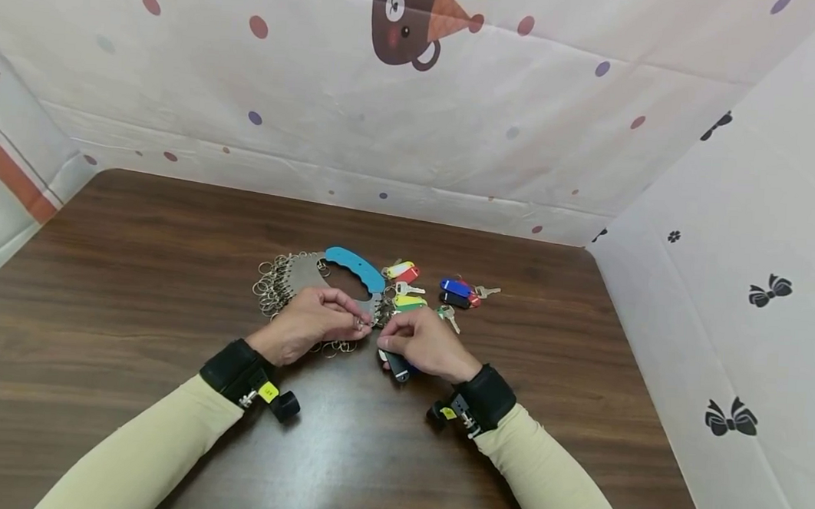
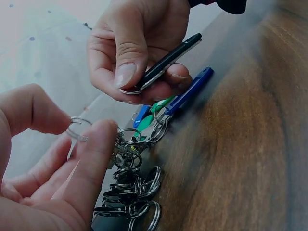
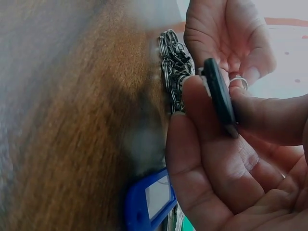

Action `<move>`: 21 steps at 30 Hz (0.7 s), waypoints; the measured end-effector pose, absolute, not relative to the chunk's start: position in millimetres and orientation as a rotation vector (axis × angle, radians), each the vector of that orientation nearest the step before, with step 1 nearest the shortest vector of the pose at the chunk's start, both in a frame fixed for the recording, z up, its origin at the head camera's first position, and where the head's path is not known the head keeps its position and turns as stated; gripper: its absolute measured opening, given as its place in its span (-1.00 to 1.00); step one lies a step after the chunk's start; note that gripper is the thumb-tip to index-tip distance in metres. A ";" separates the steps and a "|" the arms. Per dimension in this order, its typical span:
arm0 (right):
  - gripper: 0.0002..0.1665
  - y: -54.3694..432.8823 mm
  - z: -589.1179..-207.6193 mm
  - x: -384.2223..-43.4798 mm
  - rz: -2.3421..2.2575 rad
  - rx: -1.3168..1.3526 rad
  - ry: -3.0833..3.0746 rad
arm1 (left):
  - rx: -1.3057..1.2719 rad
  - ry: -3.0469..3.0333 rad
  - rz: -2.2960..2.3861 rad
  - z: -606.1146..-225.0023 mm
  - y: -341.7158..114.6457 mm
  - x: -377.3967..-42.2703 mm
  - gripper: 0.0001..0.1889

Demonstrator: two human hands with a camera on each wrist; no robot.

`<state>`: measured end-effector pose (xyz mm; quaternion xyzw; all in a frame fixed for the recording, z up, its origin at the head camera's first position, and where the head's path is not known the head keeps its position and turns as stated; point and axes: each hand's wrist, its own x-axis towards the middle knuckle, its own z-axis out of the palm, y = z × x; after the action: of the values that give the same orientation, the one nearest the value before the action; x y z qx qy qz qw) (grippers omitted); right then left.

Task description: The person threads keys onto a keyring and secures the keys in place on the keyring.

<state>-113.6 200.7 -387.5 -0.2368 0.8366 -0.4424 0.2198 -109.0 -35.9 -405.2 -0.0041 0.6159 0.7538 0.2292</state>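
On the table lies a grey metal key holder plate [image 1: 303,272] with a blue grip [image 1: 354,267] and many split rings along its edge. My left hand [image 1: 314,319] is over the plate's near side, pinching one split ring [image 2: 79,129] between thumb and finger. Just to the right, my right hand [image 1: 431,340] holds a black key tag [image 1: 395,365] between thumb and fingers; the tag shows edge-on in both wrist views. Below that hand hangs or lies a blue key tag [image 3: 139,207] with a clear label window, close to the rings.
Beyond my right hand lie keys with yellow [image 1: 398,269] and green tags, partly covered by the hand. Farther right are a blue tag [image 1: 456,288], a black tag [image 1: 455,299] and a key [image 1: 487,292]. A patterned sheet [image 1: 315,165] borders the table's back.
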 end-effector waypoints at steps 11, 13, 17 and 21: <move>-0.81 201.1 -386.9 -112.9 -1.272 -0.680 2.274 | 0.135 2.157 1.853 -403.3 -36.9 -109.4 -0.84; -0.80 200.9 -386.1 -112.5 -1.270 -0.689 2.273 | 0.172 2.169 1.837 -402.8 -38.4 -108.8 -0.85; -0.81 200.4 -384.9 -110.7 -1.285 -0.692 2.268 | 0.220 2.128 1.875 -403.8 -40.2 -108.9 -0.84; -0.82 199.2 -386.0 -109.9 -1.300 -0.712 2.258 | 0.234 1.975 2.003 -407.3 -40.5 -110.9 -0.82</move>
<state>-109.9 199.2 -386.0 -0.2573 0.8157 -0.4698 0.2186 -110.9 -40.5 -407.3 0.0817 0.6908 0.7007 0.1586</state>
